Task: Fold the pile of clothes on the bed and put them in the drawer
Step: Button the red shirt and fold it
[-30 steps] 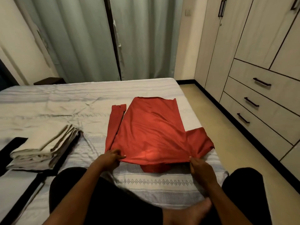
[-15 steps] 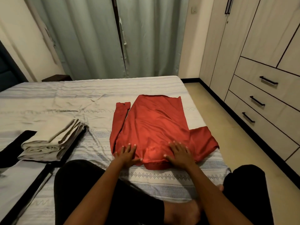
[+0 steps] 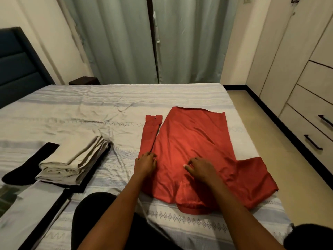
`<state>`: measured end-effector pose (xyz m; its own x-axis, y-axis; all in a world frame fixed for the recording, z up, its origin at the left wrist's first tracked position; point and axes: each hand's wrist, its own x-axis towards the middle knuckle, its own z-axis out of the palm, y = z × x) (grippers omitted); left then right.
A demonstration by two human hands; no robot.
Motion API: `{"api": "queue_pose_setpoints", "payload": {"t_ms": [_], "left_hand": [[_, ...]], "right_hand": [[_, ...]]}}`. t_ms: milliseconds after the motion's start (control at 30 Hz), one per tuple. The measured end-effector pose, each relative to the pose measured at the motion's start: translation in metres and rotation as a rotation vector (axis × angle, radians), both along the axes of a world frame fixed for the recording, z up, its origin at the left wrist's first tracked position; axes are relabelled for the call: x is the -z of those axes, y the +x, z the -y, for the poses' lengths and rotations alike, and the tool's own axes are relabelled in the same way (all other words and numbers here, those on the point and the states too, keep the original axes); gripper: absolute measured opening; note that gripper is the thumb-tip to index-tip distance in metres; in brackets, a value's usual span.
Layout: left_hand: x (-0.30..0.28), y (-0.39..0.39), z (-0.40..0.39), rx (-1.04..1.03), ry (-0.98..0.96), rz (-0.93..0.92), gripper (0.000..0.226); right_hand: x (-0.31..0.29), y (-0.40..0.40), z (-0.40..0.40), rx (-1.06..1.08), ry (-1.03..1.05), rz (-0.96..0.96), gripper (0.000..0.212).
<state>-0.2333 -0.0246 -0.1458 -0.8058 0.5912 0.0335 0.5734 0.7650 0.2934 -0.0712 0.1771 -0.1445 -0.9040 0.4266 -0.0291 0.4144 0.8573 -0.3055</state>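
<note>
A red long-sleeved shirt [image 3: 194,141] lies flat on the bed [image 3: 90,109], back side up, collar end towards me. One sleeve lies folded along its left edge; the other sticks out at the lower right. My left hand [image 3: 145,163] rests on the shirt's left edge at the base of the folded sleeve. My right hand [image 3: 201,167] lies on the middle of the shirt, fingers spread and lightly bent. To the left sits a folded beige garment [image 3: 72,159] on top of a black one [image 3: 27,166].
A wardrobe with several drawers [image 3: 313,127], all closed, lines the right wall beyond a strip of floor [image 3: 261,134]. Grey curtains [image 3: 153,40] hang behind the bed. A dark headboard [image 3: 16,64] is at the far left. My black-clad knees are at the bottom.
My hands let go of the shirt's near edge, came down flat on it and slid up the cloth. The view has shifted left and closer.
</note>
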Motion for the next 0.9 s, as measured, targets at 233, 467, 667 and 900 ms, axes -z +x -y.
{"api": "queue_pose_setpoints", "payload": {"t_ms": [233,467,667,900], "left_hand": [[0.002,-0.068,-0.004,-0.183,-0.026,0.123,0.041],[0.016,-0.120,-0.030,-0.282,0.060,0.208,0.062],[0.019,-0.188,-0.058,-0.474,0.447,0.443,0.054],[0.011,-0.257,-0.106,-0.622,0.662,0.770,0.048]], "right_hand": [[0.019,-0.097,0.014,-0.182,-0.012,-0.055,0.040],[0.035,-0.179,0.021,-0.122,-0.048,-0.165,0.037],[0.039,-0.231,0.007,-0.075,-0.106,-0.195,0.026],[0.055,-0.254,-0.007,-0.019,-0.229,-0.250,0.025]]}}
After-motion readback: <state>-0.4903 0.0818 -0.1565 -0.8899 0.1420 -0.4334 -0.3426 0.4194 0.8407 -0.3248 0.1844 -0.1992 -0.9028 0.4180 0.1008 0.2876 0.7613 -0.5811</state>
